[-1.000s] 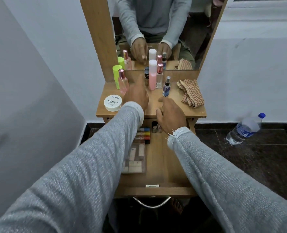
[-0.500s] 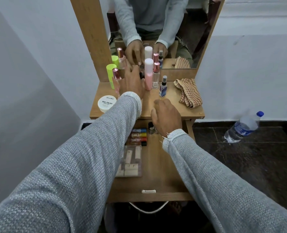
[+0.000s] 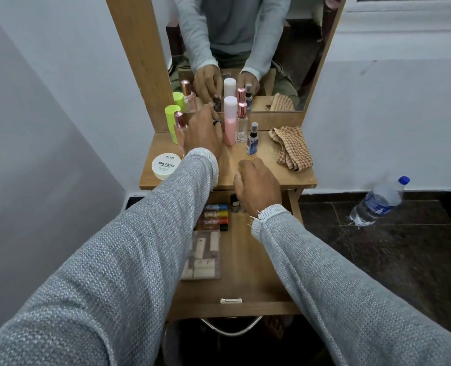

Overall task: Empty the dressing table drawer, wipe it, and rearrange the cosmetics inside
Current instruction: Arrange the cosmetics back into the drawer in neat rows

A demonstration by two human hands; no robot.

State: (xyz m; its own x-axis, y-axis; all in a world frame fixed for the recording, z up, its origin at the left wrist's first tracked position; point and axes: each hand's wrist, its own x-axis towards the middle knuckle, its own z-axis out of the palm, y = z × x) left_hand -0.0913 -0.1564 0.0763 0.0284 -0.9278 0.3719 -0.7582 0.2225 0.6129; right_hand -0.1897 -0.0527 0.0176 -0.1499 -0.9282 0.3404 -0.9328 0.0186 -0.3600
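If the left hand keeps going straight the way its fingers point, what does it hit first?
Probably the small dark bottle at the left hand's fingertips, which may already touch it; the mirror's base lies right behind. Depth there is unclear.

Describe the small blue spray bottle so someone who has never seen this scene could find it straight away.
Start at the wooden dressing table top below the mirror. Right of the tall pink bottle and left of the checked cloth stands the small blue spray bottle. It is the shortest bottle there, the only blue one, with a dark cap.
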